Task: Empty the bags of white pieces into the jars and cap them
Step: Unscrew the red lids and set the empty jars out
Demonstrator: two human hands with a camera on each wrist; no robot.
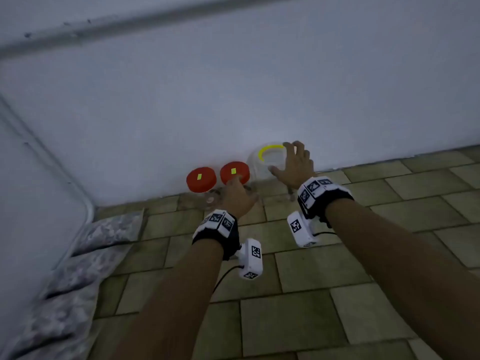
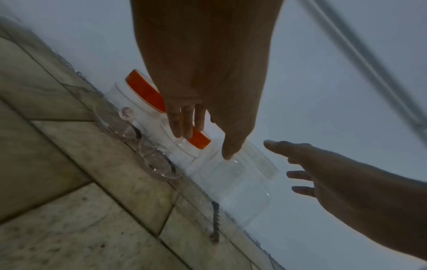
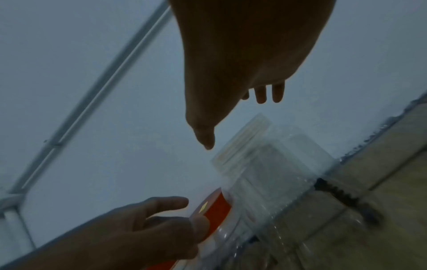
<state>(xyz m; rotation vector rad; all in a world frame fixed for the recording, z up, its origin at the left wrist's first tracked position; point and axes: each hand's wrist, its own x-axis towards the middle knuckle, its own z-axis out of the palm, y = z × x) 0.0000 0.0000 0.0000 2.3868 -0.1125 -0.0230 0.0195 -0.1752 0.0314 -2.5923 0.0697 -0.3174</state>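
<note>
Three clear jars stand in a row on the tiled floor against the white wall. Two carry red lids [image 1: 201, 179] [image 1: 234, 172], each with a small yellow sticker. The third, larger jar [image 1: 270, 158] is uncapped, with a yellow ring at its mouth. My left hand [image 1: 233, 185] reaches over the right-hand red lid [image 2: 199, 140] with straight fingers [image 2: 187, 124]; I cannot tell whether they touch it. My right hand [image 1: 281, 158] is spread open just above the larger jar [image 3: 265, 164], holding nothing. The jars' contents are too blurred to make out.
A dark toothed object [image 2: 215, 219] lies on the floor at the base of the wall, beside the larger jar. Patterned bedding [image 1: 78, 255] lies along the left edge. A pipe [image 1: 130, 24] runs across the wall. Bare tiles [image 1: 311, 281] lie under my forearms.
</note>
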